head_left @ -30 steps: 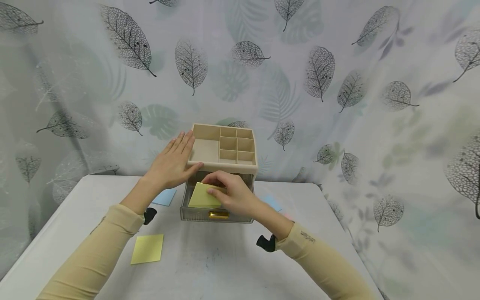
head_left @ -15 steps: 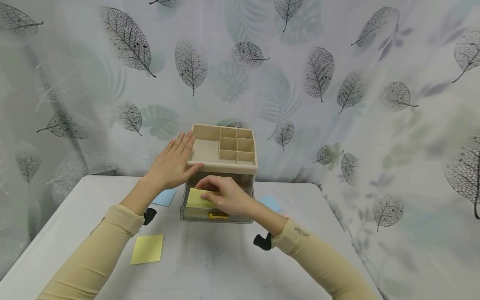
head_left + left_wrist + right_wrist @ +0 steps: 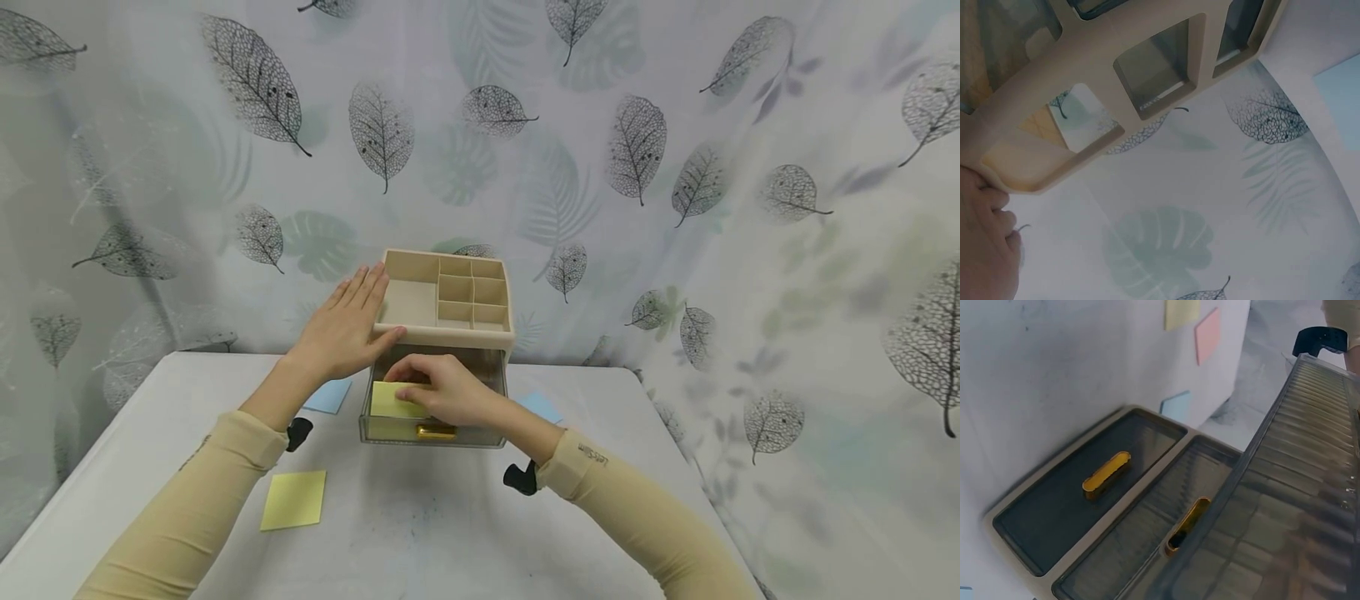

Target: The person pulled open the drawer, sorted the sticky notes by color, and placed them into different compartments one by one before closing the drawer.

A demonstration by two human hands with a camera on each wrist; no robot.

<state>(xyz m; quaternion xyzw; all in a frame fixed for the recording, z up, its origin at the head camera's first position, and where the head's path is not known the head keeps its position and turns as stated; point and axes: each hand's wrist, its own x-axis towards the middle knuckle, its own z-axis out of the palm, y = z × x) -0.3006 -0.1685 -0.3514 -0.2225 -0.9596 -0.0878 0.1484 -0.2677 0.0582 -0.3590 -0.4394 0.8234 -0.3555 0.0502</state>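
1. Placing, seemingly: right hand point(image 3: 452, 392) pinched yellow sticky notes point(image 3: 388, 402) between thumb and fingers, inside the pulled-out translucent drawer point(image 3: 480, 437).
2. Left hand point(image 3: 341, 329) lay, fingers straight, against the desktop organizer's point(image 3: 457, 335) left side.
3. Next move probably called for loosening the pinch.

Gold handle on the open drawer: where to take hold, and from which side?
I'd pinch the gold handle by its top and bottom edges near mid-length, bringing the grip in from the front. It's a short horizontal bar on the front of the open drawer, long edges facing up and down, so that should suit it best.
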